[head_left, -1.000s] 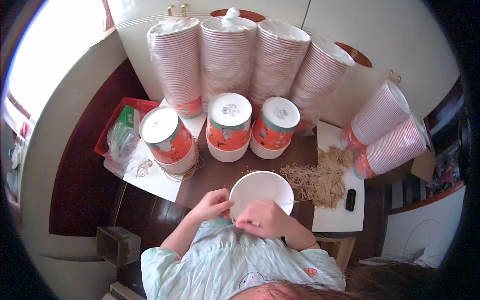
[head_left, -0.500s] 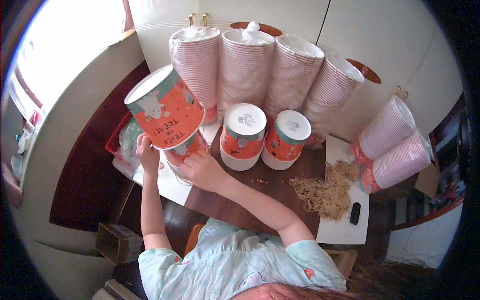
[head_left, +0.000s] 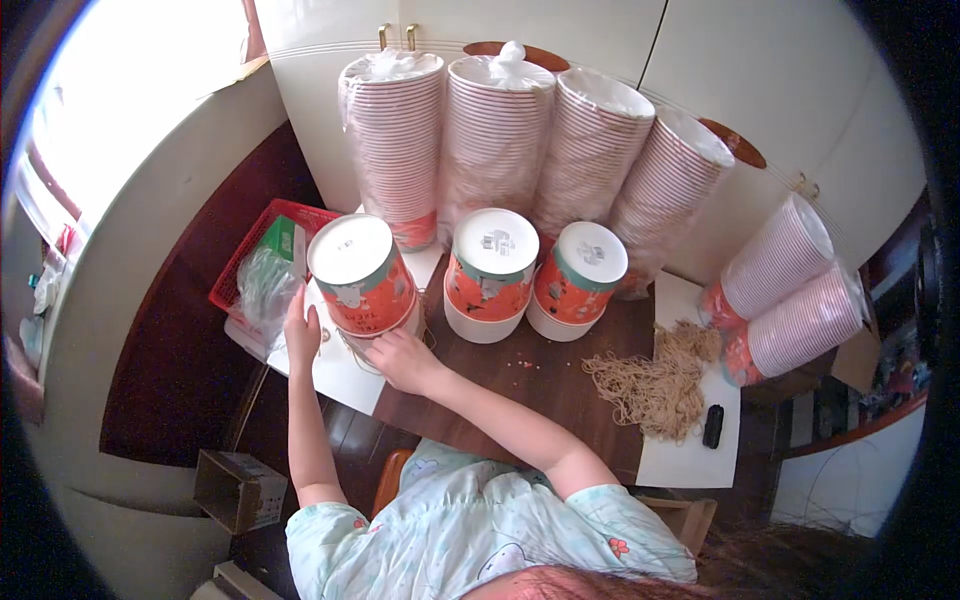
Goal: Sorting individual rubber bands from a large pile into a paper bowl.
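Note:
An orange paper bucket [head_left: 368,300] with a green band stands upside down at the left of the table, its white base up. My left hand [head_left: 302,330] is at its left side, fingers stretched upward and holding nothing. At the bucket's lower front, my right hand [head_left: 402,360] is closed with the fingertips drawn together; what they hold, if anything, is hidden. Thin tan string shows around the bucket's foot, near both hands. Two similar upturned buckets, a middle one [head_left: 488,292] and a right one [head_left: 572,292], stand to the right, each over a white lower part.
Tall plastic-wrapped bucket stacks [head_left: 497,140] line the back. Two more wrapped stacks [head_left: 790,320] lean at the right. Tangled tan string [head_left: 655,385] lies beside a small black object [head_left: 712,427]. A red basket [head_left: 240,262] holding a green box and clear plastic is at the left.
The orange bucket that was tilted and raised at the left has come down upright-side-over onto the table. My left hand has let go of it and opened; my right hand stays low.

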A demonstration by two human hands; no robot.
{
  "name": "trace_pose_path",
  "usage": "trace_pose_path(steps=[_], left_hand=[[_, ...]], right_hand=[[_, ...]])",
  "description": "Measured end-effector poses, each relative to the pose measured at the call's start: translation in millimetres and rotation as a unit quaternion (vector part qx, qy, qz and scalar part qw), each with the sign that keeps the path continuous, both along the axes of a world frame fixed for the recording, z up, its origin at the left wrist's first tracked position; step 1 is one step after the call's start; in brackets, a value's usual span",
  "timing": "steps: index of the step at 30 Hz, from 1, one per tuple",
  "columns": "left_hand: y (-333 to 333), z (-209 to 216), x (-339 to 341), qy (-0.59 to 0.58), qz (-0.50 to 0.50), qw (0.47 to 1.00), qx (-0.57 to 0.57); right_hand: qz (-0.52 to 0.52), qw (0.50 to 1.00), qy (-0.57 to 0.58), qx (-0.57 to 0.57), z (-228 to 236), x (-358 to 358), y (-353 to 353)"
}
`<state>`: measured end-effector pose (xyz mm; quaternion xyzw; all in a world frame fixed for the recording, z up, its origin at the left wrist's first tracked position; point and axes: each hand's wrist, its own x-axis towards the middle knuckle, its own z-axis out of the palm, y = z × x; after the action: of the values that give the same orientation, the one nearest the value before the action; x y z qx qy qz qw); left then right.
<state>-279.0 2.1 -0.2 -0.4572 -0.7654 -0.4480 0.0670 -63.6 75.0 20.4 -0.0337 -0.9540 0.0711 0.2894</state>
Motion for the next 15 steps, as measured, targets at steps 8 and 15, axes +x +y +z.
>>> trace_pose_path(steps=[8, 15], left_hand=[[13.4, 102.2, 88.4, 0.28, -0.061, 0.958, -0.027], [26.2, 90.1, 99.7, 0.265, -0.041, 0.963, 0.003]], right_hand=[[-0.006, 0.994, 0.084, -0.073, 7.5, 26.3, 6.4], [-0.268, 0.949, 0.164, 0.002, 41.4, 86.0, 63.0]])
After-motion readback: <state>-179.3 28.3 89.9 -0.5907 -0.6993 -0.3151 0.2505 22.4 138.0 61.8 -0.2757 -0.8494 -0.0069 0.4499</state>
